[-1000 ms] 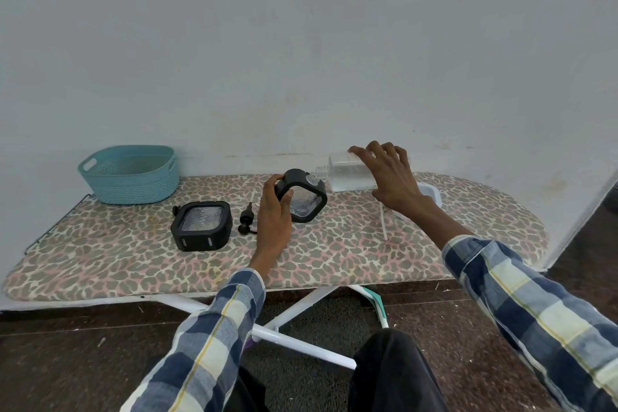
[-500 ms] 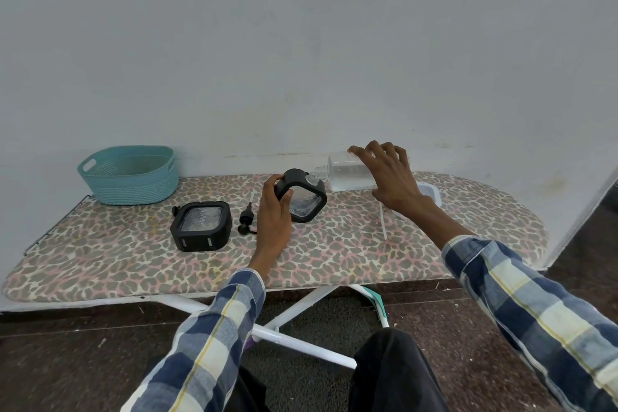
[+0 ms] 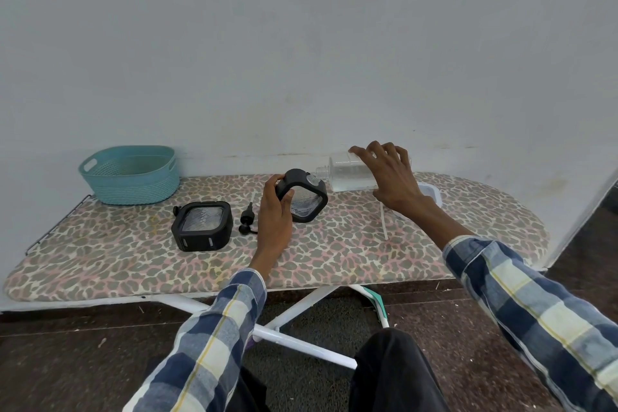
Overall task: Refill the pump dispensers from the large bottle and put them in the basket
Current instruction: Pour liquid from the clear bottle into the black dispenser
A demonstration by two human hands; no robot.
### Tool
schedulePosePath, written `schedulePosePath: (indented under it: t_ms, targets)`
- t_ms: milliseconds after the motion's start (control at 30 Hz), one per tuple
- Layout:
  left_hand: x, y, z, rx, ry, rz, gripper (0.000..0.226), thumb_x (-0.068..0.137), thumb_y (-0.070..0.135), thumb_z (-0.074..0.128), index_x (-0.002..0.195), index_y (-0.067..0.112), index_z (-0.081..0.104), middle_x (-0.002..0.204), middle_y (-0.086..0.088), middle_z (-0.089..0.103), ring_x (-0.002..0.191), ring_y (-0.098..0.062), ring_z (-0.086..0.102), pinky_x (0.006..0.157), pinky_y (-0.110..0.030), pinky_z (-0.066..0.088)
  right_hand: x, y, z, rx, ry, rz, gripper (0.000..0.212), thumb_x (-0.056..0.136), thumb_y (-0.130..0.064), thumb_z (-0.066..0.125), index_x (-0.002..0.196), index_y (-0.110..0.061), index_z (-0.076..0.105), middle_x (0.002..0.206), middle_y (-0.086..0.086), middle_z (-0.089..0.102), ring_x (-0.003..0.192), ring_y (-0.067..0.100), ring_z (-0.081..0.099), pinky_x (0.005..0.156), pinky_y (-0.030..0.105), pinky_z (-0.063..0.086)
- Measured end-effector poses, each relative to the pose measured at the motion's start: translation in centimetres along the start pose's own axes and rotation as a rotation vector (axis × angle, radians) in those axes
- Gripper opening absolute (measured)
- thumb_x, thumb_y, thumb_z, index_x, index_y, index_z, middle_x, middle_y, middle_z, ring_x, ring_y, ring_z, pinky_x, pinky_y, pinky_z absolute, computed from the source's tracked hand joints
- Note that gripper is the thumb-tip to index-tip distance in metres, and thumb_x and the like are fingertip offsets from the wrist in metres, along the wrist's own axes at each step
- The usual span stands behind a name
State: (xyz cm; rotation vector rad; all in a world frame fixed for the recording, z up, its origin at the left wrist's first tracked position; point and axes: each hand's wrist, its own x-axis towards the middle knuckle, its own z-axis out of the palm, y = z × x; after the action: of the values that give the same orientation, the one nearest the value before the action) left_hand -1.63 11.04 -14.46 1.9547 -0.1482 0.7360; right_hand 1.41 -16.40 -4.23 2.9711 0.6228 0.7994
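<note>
From the head camera, the left hand (image 3: 277,211) grips a black-framed dispenser (image 3: 305,199) tilted above the ironing board (image 3: 334,254), its open neck facing the large bottle (image 3: 347,174). The right hand (image 3: 389,177) holds that clear bottle tipped on its side, long axis level, mouth pointing left at the neck. Best to keep the mouths aligned and pour slowly. A second dispenser (image 3: 202,226), a pump (image 3: 246,217) and the basket (image 3: 130,174) wait to the left.

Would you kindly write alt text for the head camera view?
The right hand tips a large clear bottle toward a black dispenser held by the left hand on an ironing board; another dispenser lies nearby.
</note>
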Motion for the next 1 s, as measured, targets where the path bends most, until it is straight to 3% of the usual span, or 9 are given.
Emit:
schedulePosePath:
  t_ms: [1000]
  targets:
    - [-0.16,0.35,-0.12,0.003,0.003,-0.001,0.039,0.113,0.051,0.042,0.149,0.037,0.037,0.144,0.004,0.059,0.124,-0.018,0.062,0.102,-0.047,0.056,0.11,-0.02,-0.35,-0.017,-0.005,-0.02,0.111,0.058,0.008,0.083,0.152,-0.031,0.039,0.131,0.002,0.048,0.123,0.03,0.048,0.113,0.047,0.03]
